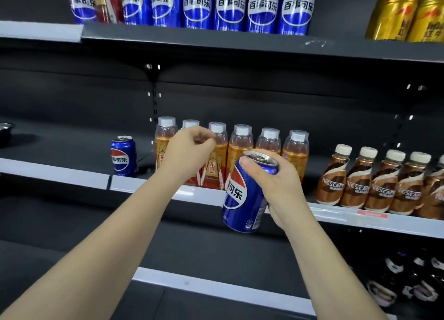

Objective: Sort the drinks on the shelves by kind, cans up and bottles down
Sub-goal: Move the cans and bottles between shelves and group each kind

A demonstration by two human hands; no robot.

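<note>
My right hand (280, 187) grips a blue Pepsi can (245, 194), tilted, in front of the middle shelf (60, 174). My left hand (187, 151) hovers in front of the orange bottles (240, 151) with its fingers loosely curled and nothing in it. Another Pepsi can (123, 156) stands alone on the middle shelf to the left. A row of tall Pepsi cans (230, 4) fills the upper shelf (216, 39).
Gold cans (406, 16) stand at the upper right. Brown Nescafe bottles (374, 180) line the middle shelf on the right. Dark bottles (408, 283) sit on the lower shelf at the right. A dark object (6, 129) lies at the far left.
</note>
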